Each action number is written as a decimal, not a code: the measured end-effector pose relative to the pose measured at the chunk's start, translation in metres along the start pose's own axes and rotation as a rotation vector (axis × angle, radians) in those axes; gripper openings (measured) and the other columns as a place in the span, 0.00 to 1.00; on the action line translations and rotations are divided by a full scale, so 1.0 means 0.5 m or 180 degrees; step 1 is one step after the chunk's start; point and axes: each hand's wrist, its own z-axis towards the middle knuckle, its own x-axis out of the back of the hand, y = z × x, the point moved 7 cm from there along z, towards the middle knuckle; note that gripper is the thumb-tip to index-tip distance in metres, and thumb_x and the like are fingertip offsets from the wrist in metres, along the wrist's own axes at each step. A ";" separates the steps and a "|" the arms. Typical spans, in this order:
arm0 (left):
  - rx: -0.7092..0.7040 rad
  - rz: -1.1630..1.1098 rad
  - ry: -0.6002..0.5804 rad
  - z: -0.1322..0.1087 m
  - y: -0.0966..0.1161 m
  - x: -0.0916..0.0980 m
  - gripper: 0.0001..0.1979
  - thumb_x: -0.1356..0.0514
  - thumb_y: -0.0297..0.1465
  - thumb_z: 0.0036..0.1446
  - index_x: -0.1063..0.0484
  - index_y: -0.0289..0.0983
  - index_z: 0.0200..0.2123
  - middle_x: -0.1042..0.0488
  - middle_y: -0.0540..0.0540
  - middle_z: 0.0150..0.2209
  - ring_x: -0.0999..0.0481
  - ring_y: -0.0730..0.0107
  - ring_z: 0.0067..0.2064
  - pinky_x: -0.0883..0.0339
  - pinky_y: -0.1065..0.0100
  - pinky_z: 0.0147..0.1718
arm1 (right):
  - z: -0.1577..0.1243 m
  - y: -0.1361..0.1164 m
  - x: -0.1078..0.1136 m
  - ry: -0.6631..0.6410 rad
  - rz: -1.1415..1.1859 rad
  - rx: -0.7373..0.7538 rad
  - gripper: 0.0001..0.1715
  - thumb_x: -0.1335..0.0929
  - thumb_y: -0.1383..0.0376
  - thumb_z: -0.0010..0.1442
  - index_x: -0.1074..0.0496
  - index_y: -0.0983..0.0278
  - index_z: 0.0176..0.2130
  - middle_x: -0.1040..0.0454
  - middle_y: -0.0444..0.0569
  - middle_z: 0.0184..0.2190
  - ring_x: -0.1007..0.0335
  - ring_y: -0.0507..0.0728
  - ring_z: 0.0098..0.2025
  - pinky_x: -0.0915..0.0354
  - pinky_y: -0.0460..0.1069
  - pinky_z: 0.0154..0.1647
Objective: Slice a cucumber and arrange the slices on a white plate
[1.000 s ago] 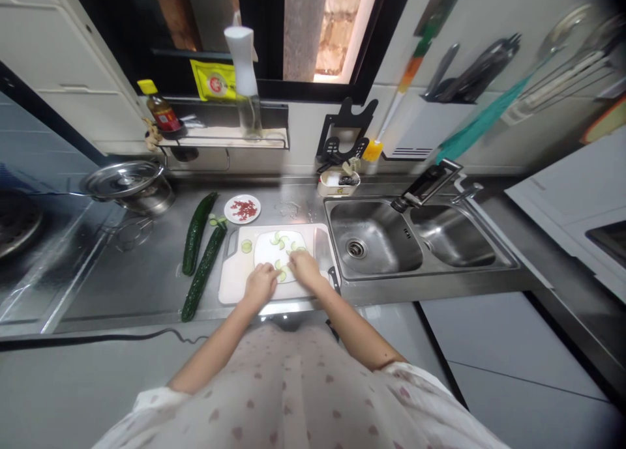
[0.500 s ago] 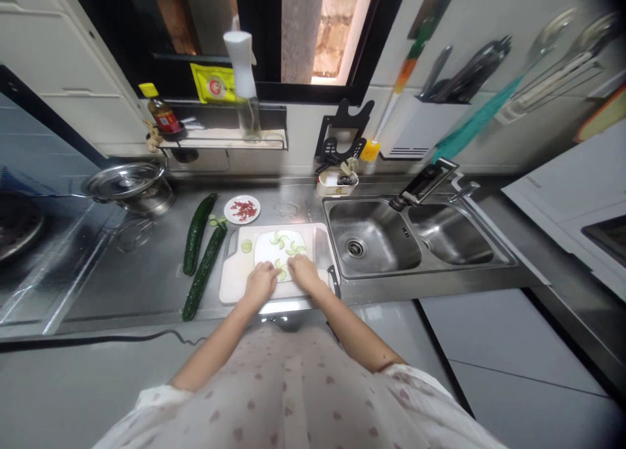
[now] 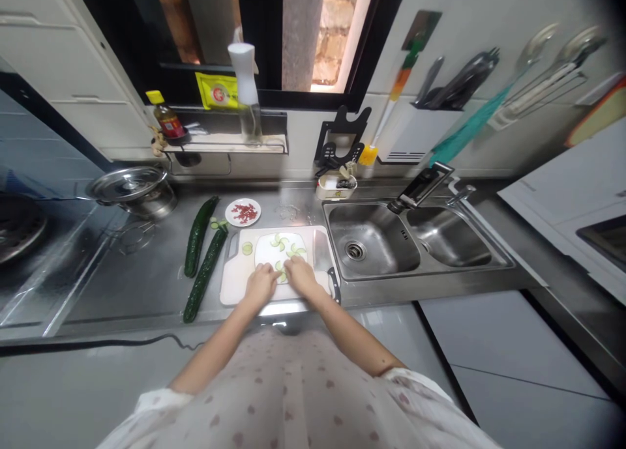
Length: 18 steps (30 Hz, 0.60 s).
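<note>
A white plate (image 3: 267,249) lies on a pale cutting board (image 3: 235,286), with thin cucumber slices (image 3: 280,242) set on it in three pinwheel shapes. At the pinwheel nearest me, my left hand (image 3: 261,283) is closed on its left side, fingertips at the slices. My right hand (image 3: 300,274) touches the same pinwheel from the right, its fingers pressed together. What either hand pinches is too small to make out. More slices (image 3: 247,248) are stacked on the board's left part. A knife (image 3: 334,283) lies along the board's right edge.
Two whole-looking cucumbers (image 3: 205,273) lie left of the board, with cut pieces by them. Behind is a small plate of red bits (image 3: 244,212). A double sink (image 3: 372,240) is to the right, a steel pot (image 3: 132,191) at the back left.
My right hand has shifted slightly left, closer to my left hand at the nearest pinwheel. The camera view has tilted a little.
</note>
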 end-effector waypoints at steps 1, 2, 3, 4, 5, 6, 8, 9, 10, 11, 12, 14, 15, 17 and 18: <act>-0.0008 0.0009 0.0007 -0.001 0.000 0.000 0.19 0.48 0.27 0.59 0.25 0.46 0.50 0.32 0.43 0.41 0.37 0.61 0.45 0.39 0.65 0.42 | -0.001 -0.005 -0.004 -0.0008 -0.0005 0.0063 0.16 0.42 0.67 0.66 0.28 0.65 0.43 0.28 0.55 0.43 0.35 0.58 0.44 0.41 0.48 0.41; -0.0014 0.0015 0.0019 -0.003 0.000 0.000 0.19 0.48 0.27 0.59 0.26 0.46 0.50 0.32 0.43 0.41 0.37 0.61 0.45 0.39 0.65 0.42 | -0.002 -0.010 -0.009 -0.0027 -0.0009 0.0109 0.16 0.42 0.67 0.67 0.27 0.65 0.43 0.28 0.55 0.42 0.35 0.58 0.44 0.41 0.48 0.41; -0.0022 0.0016 0.0033 -0.004 0.000 0.001 0.19 0.48 0.27 0.59 0.26 0.47 0.51 0.32 0.44 0.41 0.37 0.61 0.45 0.39 0.65 0.41 | -0.002 -0.013 -0.013 -0.0043 -0.0013 0.0133 0.16 0.42 0.67 0.67 0.27 0.65 0.43 0.28 0.55 0.42 0.34 0.58 0.43 0.41 0.49 0.41; -0.0035 0.0011 0.0043 -0.005 0.000 0.001 0.20 0.48 0.26 0.59 0.27 0.47 0.51 0.32 0.44 0.41 0.37 0.61 0.45 0.39 0.65 0.41 | -0.003 -0.015 -0.016 -0.0045 -0.0018 0.0147 0.16 0.42 0.67 0.67 0.27 0.66 0.43 0.28 0.55 0.41 0.34 0.57 0.43 0.41 0.49 0.42; -0.0051 0.0000 0.0052 -0.006 0.000 0.001 0.20 0.48 0.26 0.59 0.27 0.47 0.52 0.32 0.44 0.42 0.37 0.61 0.45 0.38 0.65 0.41 | -0.003 -0.017 -0.018 -0.0034 -0.0022 0.0158 0.16 0.42 0.68 0.67 0.27 0.66 0.43 0.28 0.55 0.41 0.34 0.57 0.42 0.41 0.49 0.42; -0.0063 -0.0017 0.0062 -0.008 0.000 0.001 0.21 0.48 0.26 0.59 0.28 0.47 0.52 0.32 0.44 0.42 0.37 0.61 0.45 0.38 0.65 0.41 | -0.003 -0.018 -0.020 -0.0020 -0.0031 0.0159 0.17 0.42 0.68 0.67 0.27 0.66 0.43 0.28 0.55 0.41 0.34 0.57 0.42 0.41 0.49 0.42; -0.0049 -0.0056 0.0093 -0.010 -0.003 0.002 0.22 0.48 0.25 0.59 0.29 0.46 0.54 0.31 0.44 0.42 0.37 0.61 0.46 0.38 0.64 0.42 | -0.003 -0.018 -0.021 0.0014 -0.0051 0.0164 0.17 0.42 0.68 0.66 0.27 0.66 0.43 0.28 0.55 0.41 0.34 0.57 0.43 0.42 0.49 0.43; -0.0033 -0.0071 0.0105 -0.012 -0.005 0.002 0.22 0.48 0.25 0.59 0.29 0.45 0.54 0.30 0.44 0.42 0.37 0.61 0.46 0.38 0.64 0.43 | -0.003 -0.018 -0.020 0.0026 -0.0059 0.0174 0.17 0.42 0.69 0.66 0.27 0.66 0.43 0.28 0.55 0.42 0.35 0.57 0.43 0.42 0.49 0.43; -0.0017 -0.0080 0.0115 -0.013 -0.006 0.002 0.21 0.48 0.25 0.59 0.29 0.44 0.54 0.30 0.44 0.42 0.37 0.60 0.46 0.38 0.64 0.44 | -0.003 -0.018 -0.020 0.0028 -0.0065 0.0184 0.17 0.42 0.69 0.66 0.27 0.66 0.43 0.28 0.55 0.42 0.35 0.57 0.43 0.42 0.49 0.43; -0.0012 -0.0085 0.0121 -0.014 -0.007 0.002 0.20 0.48 0.25 0.59 0.28 0.43 0.52 0.30 0.44 0.42 0.37 0.60 0.46 0.38 0.64 0.44 | -0.003 -0.018 -0.020 0.0025 -0.0072 0.0191 0.17 0.42 0.69 0.66 0.27 0.66 0.43 0.28 0.55 0.42 0.35 0.57 0.43 0.42 0.49 0.42; -0.0015 -0.0086 0.0121 -0.015 -0.007 0.002 0.19 0.48 0.25 0.59 0.27 0.43 0.50 0.29 0.44 0.42 0.37 0.60 0.46 0.38 0.64 0.44 | -0.003 -0.018 -0.020 0.0024 -0.0079 0.0200 0.17 0.42 0.69 0.66 0.27 0.66 0.44 0.28 0.55 0.42 0.35 0.57 0.43 0.42 0.49 0.42; -0.0041 -0.0078 0.0117 -0.016 -0.006 0.002 0.17 0.47 0.25 0.59 0.25 0.42 0.47 0.29 0.44 0.43 0.37 0.61 0.47 0.38 0.64 0.45 | -0.002 -0.018 -0.019 0.0017 -0.0093 0.0216 0.16 0.42 0.69 0.66 0.27 0.66 0.44 0.28 0.55 0.42 0.35 0.58 0.43 0.42 0.49 0.41; -0.0049 -0.0070 0.0120 -0.016 -0.005 0.002 0.16 0.47 0.25 0.58 0.25 0.42 0.46 0.29 0.44 0.43 0.37 0.61 0.47 0.38 0.64 0.45 | -0.001 -0.019 -0.019 0.0012 -0.0100 0.0223 0.16 0.42 0.69 0.66 0.27 0.66 0.44 0.28 0.55 0.42 0.35 0.58 0.43 0.42 0.49 0.41; -0.0063 -0.0041 0.0126 -0.016 -0.003 0.004 0.16 0.47 0.25 0.58 0.25 0.42 0.45 0.29 0.44 0.43 0.36 0.61 0.46 0.38 0.64 0.44 | 0.000 -0.020 -0.019 -0.0001 -0.0118 0.0237 0.16 0.42 0.69 0.66 0.27 0.65 0.44 0.28 0.55 0.42 0.35 0.57 0.43 0.42 0.49 0.41; -0.0069 -0.0022 0.0129 -0.016 -0.002 0.004 0.15 0.47 0.26 0.59 0.24 0.42 0.44 0.28 0.44 0.42 0.36 0.61 0.46 0.38 0.64 0.44 | 0.000 -0.020 -0.020 -0.0007 -0.0128 0.0245 0.16 0.42 0.69 0.66 0.27 0.65 0.44 0.28 0.55 0.41 0.35 0.57 0.43 0.42 0.49 0.41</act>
